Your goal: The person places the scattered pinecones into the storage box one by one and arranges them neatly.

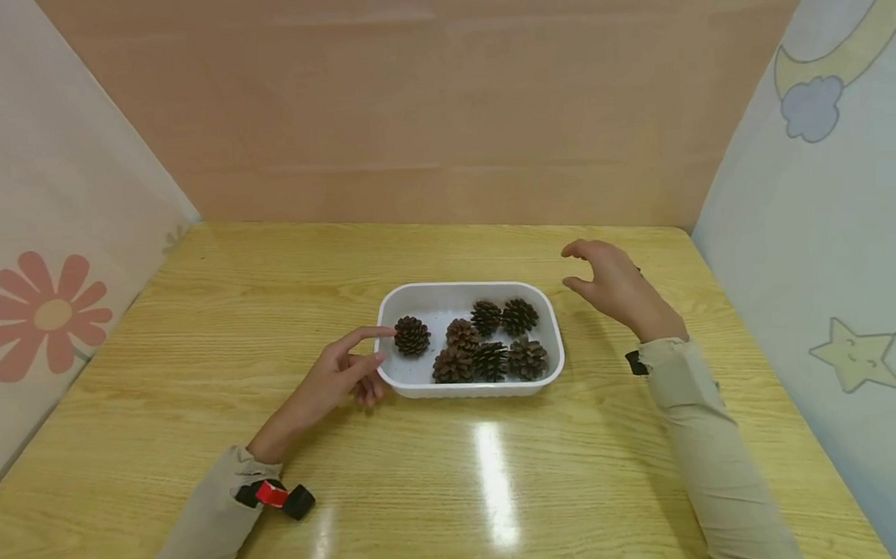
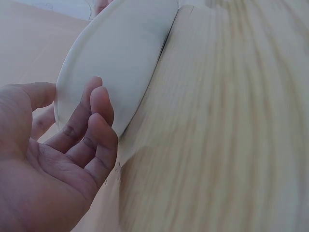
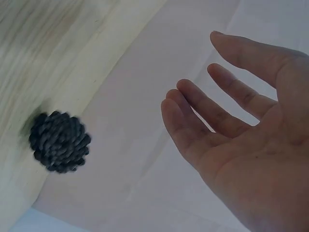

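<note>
A white oblong tray [image 1: 434,295] stands on the table with several brown pine cones [image 1: 491,361] crowded in its right half. One more pine cone [image 1: 412,337] lies apart at its left end. My left hand [image 1: 339,369] holds that end, index finger reaching over the rim and thumb at the edge. In the left wrist view, the other fingers [image 2: 102,104] curl beside the tray's outer wall [image 2: 130,53]. Right of the tray, my right hand [image 1: 613,282] is raised with fingers spread and nothing in it. Beyond it, a loose pine cone [image 3: 60,142] appears in the right wrist view.
The wooden table [image 1: 337,501] runs back to a brown panel [image 1: 440,105]. A flower-patterned white panel [image 1: 54,188] stands on the left, another with a star and moon [image 1: 829,238] on the right. Light glares off the table in front of the tray.
</note>
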`<move>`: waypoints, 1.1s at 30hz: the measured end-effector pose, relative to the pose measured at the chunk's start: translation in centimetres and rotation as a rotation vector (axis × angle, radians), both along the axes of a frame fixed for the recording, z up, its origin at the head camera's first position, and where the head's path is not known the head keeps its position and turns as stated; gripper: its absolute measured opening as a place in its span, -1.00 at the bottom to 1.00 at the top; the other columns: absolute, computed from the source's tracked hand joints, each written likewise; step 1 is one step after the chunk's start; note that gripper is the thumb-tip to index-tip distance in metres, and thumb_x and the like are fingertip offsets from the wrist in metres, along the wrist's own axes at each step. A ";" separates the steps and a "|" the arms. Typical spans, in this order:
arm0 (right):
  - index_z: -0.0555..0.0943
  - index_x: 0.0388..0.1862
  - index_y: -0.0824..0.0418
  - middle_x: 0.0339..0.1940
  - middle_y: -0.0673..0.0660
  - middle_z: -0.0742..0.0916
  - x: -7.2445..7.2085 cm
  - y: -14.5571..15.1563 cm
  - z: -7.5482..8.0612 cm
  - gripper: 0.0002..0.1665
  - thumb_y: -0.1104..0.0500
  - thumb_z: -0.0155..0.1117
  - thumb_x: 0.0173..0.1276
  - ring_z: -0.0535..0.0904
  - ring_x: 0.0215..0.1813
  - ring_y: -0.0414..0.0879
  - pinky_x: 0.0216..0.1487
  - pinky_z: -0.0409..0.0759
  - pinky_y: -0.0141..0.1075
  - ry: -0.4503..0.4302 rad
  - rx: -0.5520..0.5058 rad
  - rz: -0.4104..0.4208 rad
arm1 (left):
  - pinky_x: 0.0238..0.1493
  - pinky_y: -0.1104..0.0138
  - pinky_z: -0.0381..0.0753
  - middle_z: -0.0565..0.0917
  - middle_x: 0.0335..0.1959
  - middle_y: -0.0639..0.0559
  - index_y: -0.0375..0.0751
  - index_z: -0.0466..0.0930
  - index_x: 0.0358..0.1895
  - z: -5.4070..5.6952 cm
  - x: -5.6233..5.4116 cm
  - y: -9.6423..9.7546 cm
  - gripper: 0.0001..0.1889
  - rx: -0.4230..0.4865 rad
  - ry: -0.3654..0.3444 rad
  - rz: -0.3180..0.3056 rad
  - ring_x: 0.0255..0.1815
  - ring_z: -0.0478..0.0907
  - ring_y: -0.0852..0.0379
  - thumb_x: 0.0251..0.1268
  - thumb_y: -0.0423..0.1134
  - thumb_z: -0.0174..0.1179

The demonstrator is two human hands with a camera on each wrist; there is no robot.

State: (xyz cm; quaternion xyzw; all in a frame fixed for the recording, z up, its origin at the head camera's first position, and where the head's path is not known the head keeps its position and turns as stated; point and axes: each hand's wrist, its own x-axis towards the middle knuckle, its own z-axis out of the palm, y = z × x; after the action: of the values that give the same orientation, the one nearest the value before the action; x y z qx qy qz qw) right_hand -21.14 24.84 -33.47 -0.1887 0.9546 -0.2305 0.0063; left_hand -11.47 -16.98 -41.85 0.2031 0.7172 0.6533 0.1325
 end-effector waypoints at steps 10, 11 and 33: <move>0.34 0.37 0.41 0.28 0.55 0.47 -0.1 4.8 -0.8 -0.38 0.23 0.29 0.42 0.36 0.29 0.45 0.24 0.34 0.29 -0.045 0.016 -0.111 | -0.67 0.20 0.57 0.65 -0.56 -0.32 -0.25 0.32 0.42 0.2 0.0 0.2 -0.57 0.000 -0.007 -0.005 -0.67 0.59 -0.08 0.59 -0.27 0.00; 0.33 0.38 0.41 0.29 0.55 0.45 -0.2 5.2 -0.9 -0.36 0.22 0.29 0.42 0.35 0.31 0.45 0.25 0.34 0.29 -0.058 0.014 -0.117 | -0.67 0.20 0.57 0.64 -0.56 -0.33 -0.25 0.32 0.42 0.2 -0.1 0.2 -0.57 -0.001 -0.005 -0.004 -0.67 0.59 -0.08 0.59 -0.27 0.00; 0.11 0.52 0.44 0.38 0.61 0.33 -1.5 8.8 -4.2 -0.25 0.16 0.15 0.53 0.36 0.26 0.53 0.19 0.37 0.32 -0.243 0.033 -0.187 | -0.69 0.21 0.55 0.63 -0.55 -0.41 -0.27 0.32 0.41 -0.4 -0.3 0.1 -0.58 0.024 -0.001 -0.010 -0.68 0.58 -0.09 0.59 -0.28 0.00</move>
State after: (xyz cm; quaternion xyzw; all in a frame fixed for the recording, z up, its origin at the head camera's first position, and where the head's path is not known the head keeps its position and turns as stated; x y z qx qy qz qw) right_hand -22.67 33.64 -37.64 -0.0697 0.9639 -0.2353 0.1034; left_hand -11.82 -16.84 -42.26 0.2077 0.7082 0.6614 0.1338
